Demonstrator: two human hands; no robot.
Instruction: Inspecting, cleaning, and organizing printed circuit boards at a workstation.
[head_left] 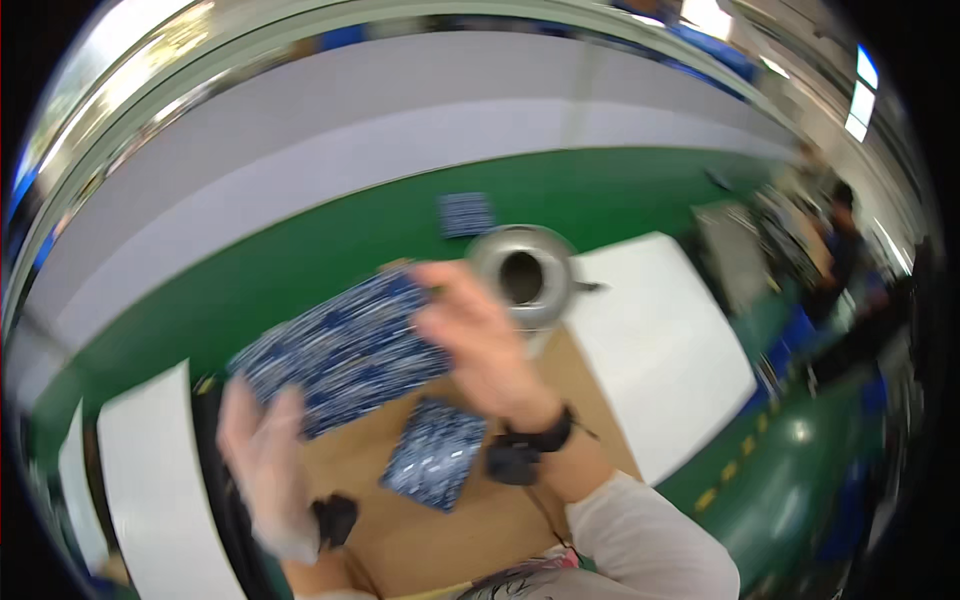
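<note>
A: Head view: both hands hold the blue patterned sheet above the desk, left hand pinching its near corner, right hand gripping its far edge.

B: Blurred, though. It may slip onto the smaller blue piece, or the right hand may bump the metal pot.

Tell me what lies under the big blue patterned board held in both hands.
Under the blue patterned board shows brown cardboard and a smaller patterned board lying on it. Whatever lies directly beneath the board's middle is covered, and motion blur hides details.
</note>
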